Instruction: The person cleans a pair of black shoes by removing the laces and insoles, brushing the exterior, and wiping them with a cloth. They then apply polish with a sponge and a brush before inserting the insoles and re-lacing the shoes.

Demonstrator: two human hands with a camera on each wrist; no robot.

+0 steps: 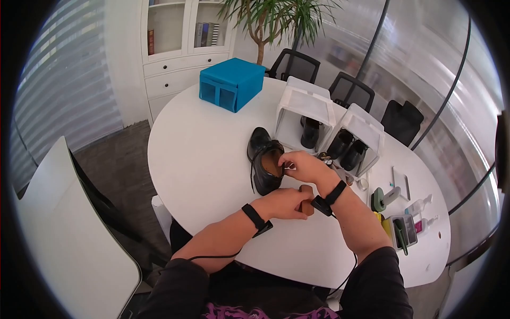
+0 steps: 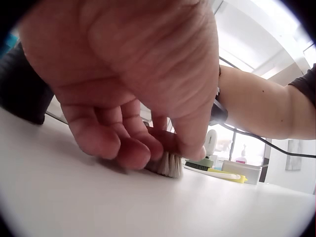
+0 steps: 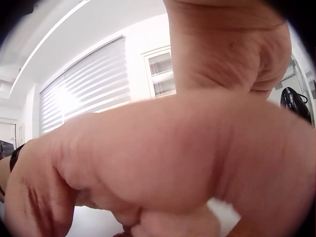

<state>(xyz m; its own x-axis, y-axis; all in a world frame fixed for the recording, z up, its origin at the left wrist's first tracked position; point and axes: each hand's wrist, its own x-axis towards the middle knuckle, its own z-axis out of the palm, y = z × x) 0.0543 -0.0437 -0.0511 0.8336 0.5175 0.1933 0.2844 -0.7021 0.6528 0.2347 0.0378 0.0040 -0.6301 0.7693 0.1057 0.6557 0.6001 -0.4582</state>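
My left hand (image 1: 287, 204) grips a wooden-backed brush (image 1: 306, 201) low over the table, its fingers curled round the back. In the left wrist view the pale bristles (image 2: 170, 165) point down at the tabletop. Just beyond it, my right hand (image 1: 307, 167) pinches the edge of a black leather shoe (image 1: 266, 179) at its opening; a dark lace shows by the fingertips. That shoe has a brown insole and a lace hanging down its left side. Its mate, another black shoe (image 1: 258, 142), lies against its far side. In the right wrist view, the left hand (image 3: 148, 158) covers much of the scene.
Two white shoe boxes (image 1: 305, 101) with dark shoes inside stand behind the hands. A blue box (image 1: 232, 82) sits at the far edge. To the right are a green-headed brush (image 1: 378, 199), pump bottles (image 1: 425, 223) and a grey caddy (image 1: 401, 232). Cables trail from both wrists.
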